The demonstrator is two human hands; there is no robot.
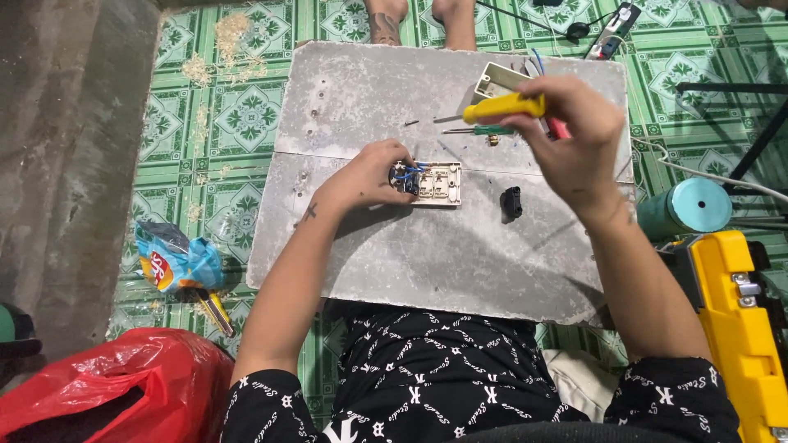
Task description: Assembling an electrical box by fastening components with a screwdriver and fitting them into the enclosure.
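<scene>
Head view: both hands busy at the switch plate

I see the left hand (371, 176) resting on the grey board (427, 246), its fingers closed around a small dark module with blue wires (405, 177) at the left edge of the cream switch plate (439, 183). The right hand (574, 135) hovers above and to the right, well apart from the plate, fingers clamped on a yellow-handled screwdriver (502, 107) that points left. A green-handled screwdriver (484, 130) lies on the board between the two hands. A small black part (511, 203) sits just right of the plate, and a cream wall box (497, 80) lies near the far edge. A red bag (107, 381) lies on the tiled floor beside my left elbow.
</scene>
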